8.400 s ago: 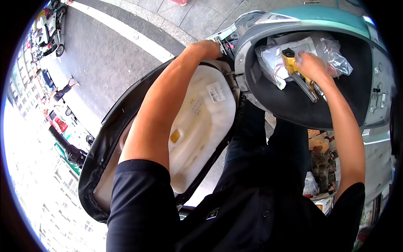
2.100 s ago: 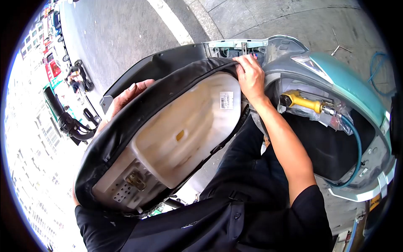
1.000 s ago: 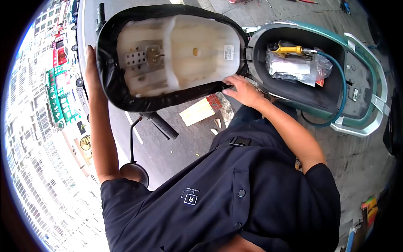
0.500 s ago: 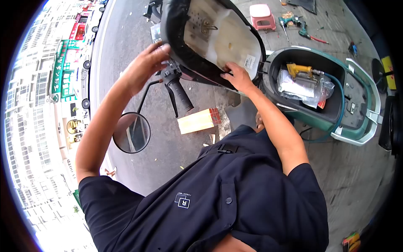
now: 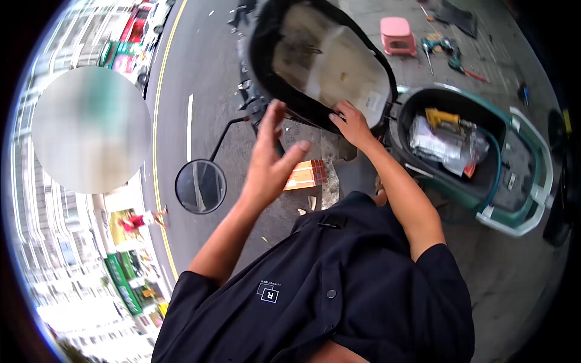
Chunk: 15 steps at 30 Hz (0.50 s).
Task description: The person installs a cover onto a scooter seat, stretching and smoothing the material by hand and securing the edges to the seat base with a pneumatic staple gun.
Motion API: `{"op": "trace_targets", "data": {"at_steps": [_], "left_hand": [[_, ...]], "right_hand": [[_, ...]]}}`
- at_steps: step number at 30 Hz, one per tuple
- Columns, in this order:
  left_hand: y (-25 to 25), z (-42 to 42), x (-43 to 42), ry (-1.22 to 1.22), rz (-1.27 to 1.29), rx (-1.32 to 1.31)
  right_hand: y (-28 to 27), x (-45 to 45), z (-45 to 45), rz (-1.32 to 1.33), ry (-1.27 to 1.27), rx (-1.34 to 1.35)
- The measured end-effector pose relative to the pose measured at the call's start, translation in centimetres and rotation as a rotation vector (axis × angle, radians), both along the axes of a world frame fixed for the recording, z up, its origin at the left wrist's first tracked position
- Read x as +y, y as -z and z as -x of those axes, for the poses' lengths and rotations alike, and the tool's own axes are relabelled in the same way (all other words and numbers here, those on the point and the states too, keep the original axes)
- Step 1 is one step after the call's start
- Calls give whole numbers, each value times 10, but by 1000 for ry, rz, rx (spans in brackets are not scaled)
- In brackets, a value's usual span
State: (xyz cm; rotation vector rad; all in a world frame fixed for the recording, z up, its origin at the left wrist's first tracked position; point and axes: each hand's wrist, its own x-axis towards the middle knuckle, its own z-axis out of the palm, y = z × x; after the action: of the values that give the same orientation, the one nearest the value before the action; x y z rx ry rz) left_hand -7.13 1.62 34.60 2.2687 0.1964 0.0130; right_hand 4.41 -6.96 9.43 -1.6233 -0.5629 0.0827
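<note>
A scooter seat (image 5: pixel 339 66) is tipped up, its pale underside and black cover edge facing me. My right hand (image 5: pixel 353 124) has its fingers curled at the near edge of that cover. In the air before the handlebar is my left hand (image 5: pixel 269 160), thumb and fingers spread, holding nothing. Behind the seat, the green scooter's storage compartment (image 5: pixel 407 124) holds a yellow air tool (image 5: pixel 443 117) with a blue hose (image 5: pixel 498 160) and a plastic-wrapped package (image 5: pixel 434 138).
A round mirror (image 5: pixel 200 186) sticks out on the left. An orange box (image 5: pixel 305 175) lies on the ground, partly behind my left hand. Beyond the scooter are a pink stool (image 5: pixel 397 35) and a green power tool (image 5: pixel 455 60). A road runs along the left; a person in red (image 5: pixel 136 224) is there.
My left hand has come away from the seat's far edge, moving right and toward me, fingers spreading. My right hand stays at the near edge. The whole view has shifted slightly.
</note>
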Motion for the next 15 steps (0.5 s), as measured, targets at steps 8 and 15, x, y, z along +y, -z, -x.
{"op": "trace_targets", "data": {"at_steps": [8, 15], "left_hand": [[109, -32, 48, -339, 128, -349], [108, -31, -2, -135, 58, -588]], "right_hand": [[-16, -37, 9, 87, -257, 100], [-42, -105, 15, 147, -183, 305]]}}
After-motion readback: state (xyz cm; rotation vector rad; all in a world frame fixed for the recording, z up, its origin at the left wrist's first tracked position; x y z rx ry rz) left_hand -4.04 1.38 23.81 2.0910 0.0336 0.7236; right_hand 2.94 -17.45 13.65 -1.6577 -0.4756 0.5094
